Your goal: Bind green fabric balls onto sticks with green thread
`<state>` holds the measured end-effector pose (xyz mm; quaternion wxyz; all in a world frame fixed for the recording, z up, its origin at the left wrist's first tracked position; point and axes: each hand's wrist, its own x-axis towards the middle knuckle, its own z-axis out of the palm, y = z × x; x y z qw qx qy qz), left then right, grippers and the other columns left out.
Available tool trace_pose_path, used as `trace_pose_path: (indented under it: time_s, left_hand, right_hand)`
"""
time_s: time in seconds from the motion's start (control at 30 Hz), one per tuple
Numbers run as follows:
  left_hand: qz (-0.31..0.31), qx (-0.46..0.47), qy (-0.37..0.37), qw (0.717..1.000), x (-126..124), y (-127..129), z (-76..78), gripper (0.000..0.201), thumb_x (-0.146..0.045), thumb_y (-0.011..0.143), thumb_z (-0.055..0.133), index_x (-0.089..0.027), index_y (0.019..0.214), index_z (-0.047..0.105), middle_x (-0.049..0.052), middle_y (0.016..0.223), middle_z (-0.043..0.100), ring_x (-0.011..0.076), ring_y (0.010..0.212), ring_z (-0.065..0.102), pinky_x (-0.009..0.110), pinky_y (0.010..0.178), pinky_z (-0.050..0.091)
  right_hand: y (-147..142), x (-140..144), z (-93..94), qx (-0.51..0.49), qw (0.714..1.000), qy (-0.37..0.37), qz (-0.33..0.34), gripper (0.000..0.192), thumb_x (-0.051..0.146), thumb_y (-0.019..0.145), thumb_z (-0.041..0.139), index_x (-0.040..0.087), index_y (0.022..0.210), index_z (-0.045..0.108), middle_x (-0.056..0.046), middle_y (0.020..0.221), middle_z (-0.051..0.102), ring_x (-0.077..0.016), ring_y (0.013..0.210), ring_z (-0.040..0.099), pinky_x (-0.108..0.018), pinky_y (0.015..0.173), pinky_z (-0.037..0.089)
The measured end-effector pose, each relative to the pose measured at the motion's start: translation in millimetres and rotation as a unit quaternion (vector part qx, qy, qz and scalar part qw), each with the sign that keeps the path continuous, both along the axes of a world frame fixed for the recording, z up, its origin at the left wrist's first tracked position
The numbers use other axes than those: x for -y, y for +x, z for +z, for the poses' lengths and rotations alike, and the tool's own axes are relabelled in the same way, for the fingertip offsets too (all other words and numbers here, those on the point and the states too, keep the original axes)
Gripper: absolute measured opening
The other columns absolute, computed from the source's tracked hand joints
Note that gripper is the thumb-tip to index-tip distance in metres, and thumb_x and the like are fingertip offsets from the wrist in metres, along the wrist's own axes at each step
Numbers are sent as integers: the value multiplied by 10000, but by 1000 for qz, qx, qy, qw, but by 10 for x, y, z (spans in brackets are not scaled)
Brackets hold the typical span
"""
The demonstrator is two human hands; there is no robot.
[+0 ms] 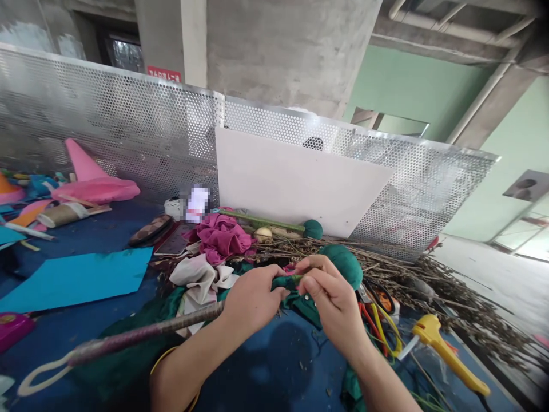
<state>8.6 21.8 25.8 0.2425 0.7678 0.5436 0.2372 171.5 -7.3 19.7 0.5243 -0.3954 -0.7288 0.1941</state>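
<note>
A long stick [141,337] wrapped in purplish and brown tape, with a pale cord loop at its lower left end, runs up into my left hand [255,292]. My left hand is closed around it. Dark green wrapping shows between the hands. My right hand [328,294] is closed in a pinch, its fingertips at a light green strip [295,278] on that wrapped part. Just behind the right hand sits a dark green cloth-covered ball [347,266]; whether it joins the stick is hidden. Dark green fabric [306,309] lies beneath the hands.
Dried stems [386,263] lie along the back right. A yellow glue gun [446,355], scissors [380,297] and red-yellow-handled pliers [381,329] are to the right. Magenta cloth [223,234], blue sheet [81,277] and pink cone hat [90,177] lie left. A perforated metal screen [171,126] stands behind.
</note>
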Motion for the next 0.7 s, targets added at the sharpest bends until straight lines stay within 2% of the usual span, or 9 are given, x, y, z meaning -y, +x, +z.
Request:
trace_pose_path:
  time_s: [0.1, 0.2, 0.47, 0.57, 0.7]
  left_hand:
    - [-4, -55, 10, 998, 65, 59, 6, 179, -264, 780, 575, -293, 934, 662, -5, 895, 721, 243, 865, 655, 297, 676, 404]
    - [-23, -97, 25, 995, 110, 96, -16, 182, -268, 803, 569, -285, 966, 647, 6, 869, 719, 258, 847, 664, 303, 660, 406]
    - [-58, -154, 53, 985, 156, 157, -74, 281, -225, 850, 524, -232, 1116, 616, 70, 897, 729, 306, 862, 677, 341, 670, 444]
    - [-57, -178, 63, 980, 170, 189, -93, 267, -195, 851, 521, -197, 1099, 621, 92, 917, 726, 311, 867, 676, 351, 668, 457]
    - [-68, -202, 82, 974, 173, 205, -127, 213, -187, 850, 524, -165, 1029, 636, 99, 840, 714, 306, 814, 676, 361, 658, 469]
  right_hand:
    - [103, -17, 62, 56, 997, -29, -33, 308, 262, 945, 468, 189, 670, 584, -39, 847, 528, -156, 778, 522, -267, 664, 405]
    - [133, -25, 70, 74, 994, -78, -29, 316, 271, 936, 481, 189, 651, 590, -19, 783, 513, -139, 697, 512, -256, 600, 387]
    - [129, -109, 35, 41, 993, -88, -65, 315, 281, 909, 528, 194, 629, 643, -25, 775, 562, -157, 713, 544, -280, 637, 400]
    - [118, -128, 17, 17, 992, -103, -74, 319, 284, 899, 538, 200, 612, 650, -21, 745, 578, -165, 719, 553, -288, 656, 410]
    - [75, -140, -4, -5, 989, -139, -58, 340, 288, 890, 543, 196, 580, 647, -19, 732, 586, -167, 753, 578, -290, 721, 424]
